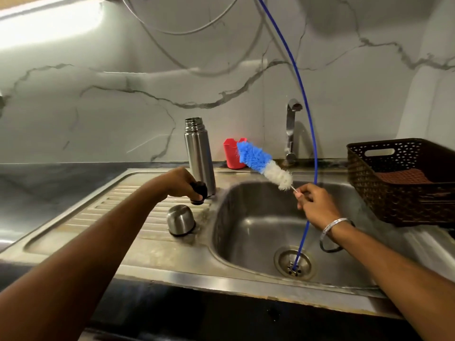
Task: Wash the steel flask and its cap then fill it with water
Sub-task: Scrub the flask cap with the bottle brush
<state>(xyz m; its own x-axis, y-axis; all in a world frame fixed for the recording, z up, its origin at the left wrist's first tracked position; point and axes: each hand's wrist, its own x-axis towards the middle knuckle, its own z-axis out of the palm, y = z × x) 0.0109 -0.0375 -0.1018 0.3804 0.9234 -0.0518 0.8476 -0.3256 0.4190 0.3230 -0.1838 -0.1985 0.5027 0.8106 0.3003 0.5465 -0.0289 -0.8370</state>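
At lower centre, a steel cap (180, 220) stands mouth-down on the sink's (157, 257) drainboard. Just above it, the left hand (178, 182) grips a black stopper (199, 193); the right hand (317, 206) pinches a blue-and-white bottle brush (263, 167) over the basin. Behind, the open steel flask (199, 153) stands upright at frame centre.

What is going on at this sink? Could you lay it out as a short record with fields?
place: steel sink with drainboard, marble wall behind
flask: steel flask upright on the drainboard, mouth open
cup lid: steel cup upside down on the drainboard
left hand: grips the black stopper beside the flask
right hand: pinches the wire handle of the bottle brush, bristles up over the basin
tap: no water seen running
nearby: blue hose into the drain, brown basket, red holder
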